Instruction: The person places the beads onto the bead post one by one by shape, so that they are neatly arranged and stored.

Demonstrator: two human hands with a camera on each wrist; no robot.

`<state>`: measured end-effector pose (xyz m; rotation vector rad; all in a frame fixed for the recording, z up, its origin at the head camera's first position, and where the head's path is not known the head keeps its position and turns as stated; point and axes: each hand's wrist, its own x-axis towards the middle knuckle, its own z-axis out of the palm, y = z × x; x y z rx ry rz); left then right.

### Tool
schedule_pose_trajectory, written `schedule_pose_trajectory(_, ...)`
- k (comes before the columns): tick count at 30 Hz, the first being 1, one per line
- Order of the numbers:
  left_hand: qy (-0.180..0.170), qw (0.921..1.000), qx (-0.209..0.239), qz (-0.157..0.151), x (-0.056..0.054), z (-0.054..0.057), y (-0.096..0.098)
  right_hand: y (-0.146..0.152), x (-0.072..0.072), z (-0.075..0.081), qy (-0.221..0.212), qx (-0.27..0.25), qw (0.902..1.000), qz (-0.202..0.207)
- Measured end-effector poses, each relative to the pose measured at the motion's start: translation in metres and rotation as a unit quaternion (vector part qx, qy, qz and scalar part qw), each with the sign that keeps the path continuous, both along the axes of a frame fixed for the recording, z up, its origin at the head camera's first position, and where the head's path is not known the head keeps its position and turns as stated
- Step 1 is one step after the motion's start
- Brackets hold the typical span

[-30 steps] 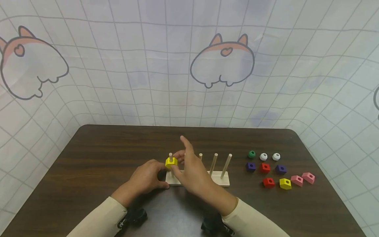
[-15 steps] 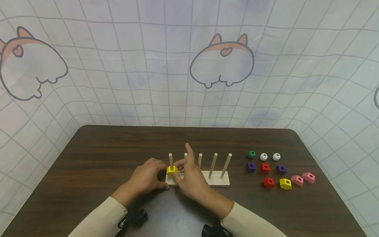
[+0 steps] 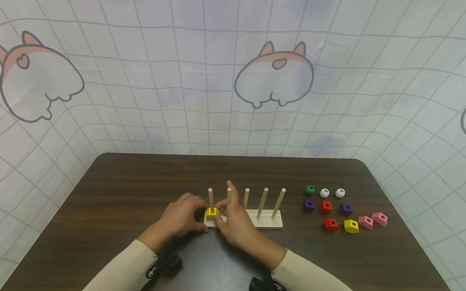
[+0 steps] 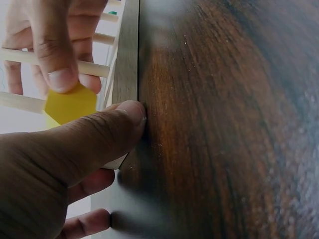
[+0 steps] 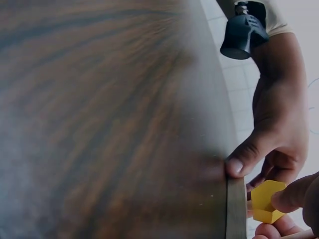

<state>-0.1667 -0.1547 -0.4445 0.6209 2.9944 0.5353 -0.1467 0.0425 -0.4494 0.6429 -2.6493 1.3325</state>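
A pale wooden peg board (image 3: 271, 220) with several upright pegs lies on the table. My left hand (image 3: 177, 216) grips its left end, the thumb (image 4: 130, 112) on the front edge. Threaded low on the leftmost peg (image 3: 210, 198) is a yellow angular block (image 3: 212, 214), close over the base. My right hand (image 3: 238, 224) holds this block; in the left wrist view its thumb (image 4: 61, 78) lies against the yellow side. From the right wrist, the same block (image 5: 265, 201) shows right beside the board's edge (image 5: 236, 209).
Loose beads and blocks stand at the right: a green bead (image 3: 310, 189), two white beads (image 3: 324, 193), purple blocks (image 3: 308, 205), red blocks (image 3: 326, 207), another yellow block (image 3: 351, 226) and pink blocks (image 3: 380, 219). A grid-patterned curtain (image 3: 204, 81) hangs behind the dark table (image 3: 145, 173).
The yellow block has slid down the leftmost peg from near its top to close over the base, my right hand lowering with it. My left hand stays at the board's end.
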Motion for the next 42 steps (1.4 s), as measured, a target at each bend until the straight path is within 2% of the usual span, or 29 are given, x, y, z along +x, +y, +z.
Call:
schedule_pose_trajectory(10,-0.002,1.0,0.0,0.002,-0.001,-0.001,0.001,0.004,0.004,-0.002,-0.007,0.015,0.9998,0.006)
schedule_pose_trajectory(17,-0.003,1.0,-0.005,0.002,-0.001,0.001,0.001,0.019,0.016,0.006,-0.043,0.08,0.9953,0.034)
schedule_pose_trajectory(21,-0.003,1.0,-0.005,0.002,-0.001,0.003,0.001,0.037,0.02,0.011,-0.029,0.132,0.9878,0.077)
schedule_pose_trajectory(26,-0.005,1.0,-0.005,0.003,-0.001,0.004,0.0,0.064,0.022,0.015,-0.017,0.188,0.9736,0.128)
schedule_pose_trajectory(31,-0.014,0.9999,-0.004,0.009,-0.001,0.002,0.0,0.097,0.023,0.011,0.045,0.214,0.9623,0.162)
schedule_pose_trajectory(33,-0.015,0.9998,-0.006,0.009,-0.001,0.002,0.001,0.111,0.023,0.01,0.064,0.212,0.9613,0.164)
schedule_pose_trajectory(36,-0.017,0.9998,-0.006,0.011,-0.001,0.001,0.001,0.131,0.023,0.009,0.069,0.211,0.9628,0.155)
schedule_pose_trajectory(39,-0.018,0.9997,-0.006,0.013,-0.001,0.0,0.002,0.152,0.022,0.009,0.069,0.211,0.9655,0.136)
schedule_pose_trajectory(42,-0.019,0.9997,-0.006,0.014,-0.001,-0.001,0.003,0.171,0.022,0.011,0.09,0.217,0.9656,0.11)
